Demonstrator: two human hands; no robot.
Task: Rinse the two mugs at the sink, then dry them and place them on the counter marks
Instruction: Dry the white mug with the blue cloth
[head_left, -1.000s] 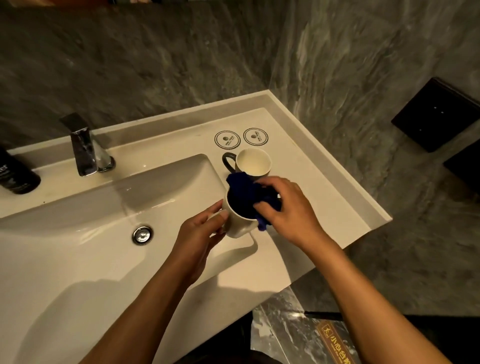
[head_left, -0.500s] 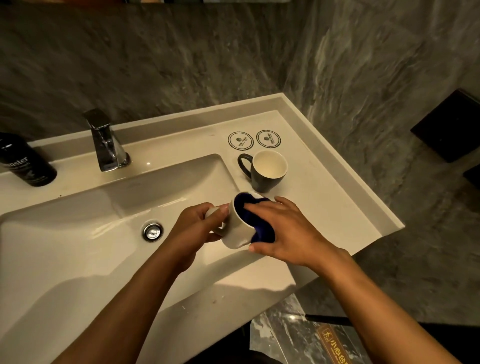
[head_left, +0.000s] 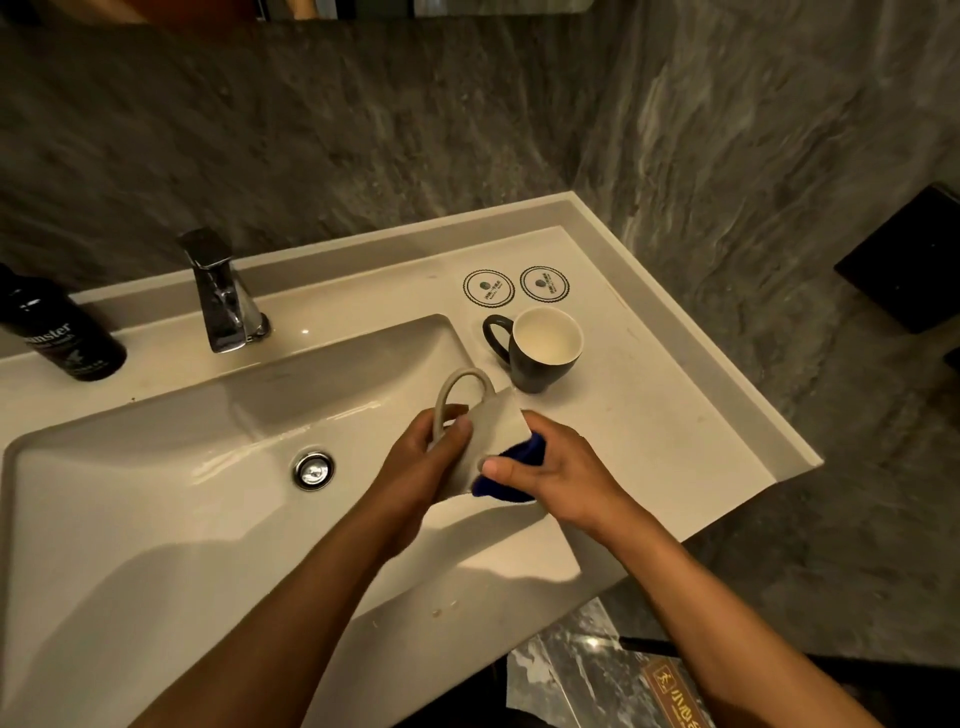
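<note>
My left hand (head_left: 426, 462) grips a white mug (head_left: 493, 431) over the right edge of the sink basin (head_left: 156, 499). The mug is tipped, handle pointing up and away, mouth turned toward my right hand (head_left: 556, 478). That hand presses a dark blue cloth (head_left: 511, 475) against the mug's mouth and lower side. A black mug (head_left: 540, 353) with a cream inside stands upright on the counter just beyond, handle to the left. Two round counter marks (head_left: 488, 288) (head_left: 544, 283) lie bare behind it.
A chrome faucet (head_left: 223, 296) stands behind the basin, with the drain (head_left: 313, 470) below it. A black bottle (head_left: 57, 332) sits at the far left. The counter's raised rim (head_left: 727, 364) runs along the right, next to grey stone walls.
The white mug has been turned from mouth-up to tipped, handle now pointing up. The cloth has shifted from inside the mug to its mouth and lower side. The camera view moved closer.
</note>
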